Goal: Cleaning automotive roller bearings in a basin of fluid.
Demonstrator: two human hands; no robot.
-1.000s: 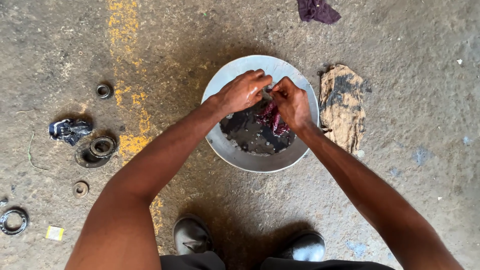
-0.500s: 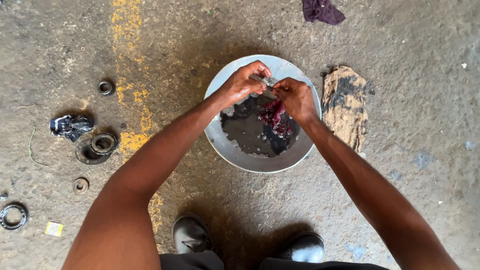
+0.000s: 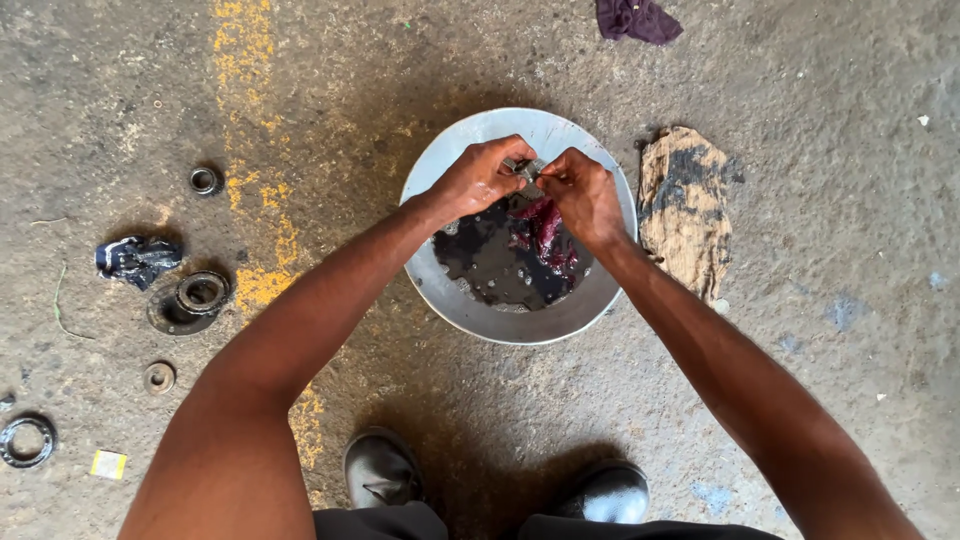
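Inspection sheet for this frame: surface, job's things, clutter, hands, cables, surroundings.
Surface: stained concrete floor, worn yellow line.
Job's things: metal basin with dark liquid; small metal part and dark red rag at the hands.
Clutter: bearing rings, small ring, dirty tan cloth, purple cloth.
Hands: left hand and right hand both grip the part over the basin.
Cables: nothing seen.
Surroundings: black shoes below.
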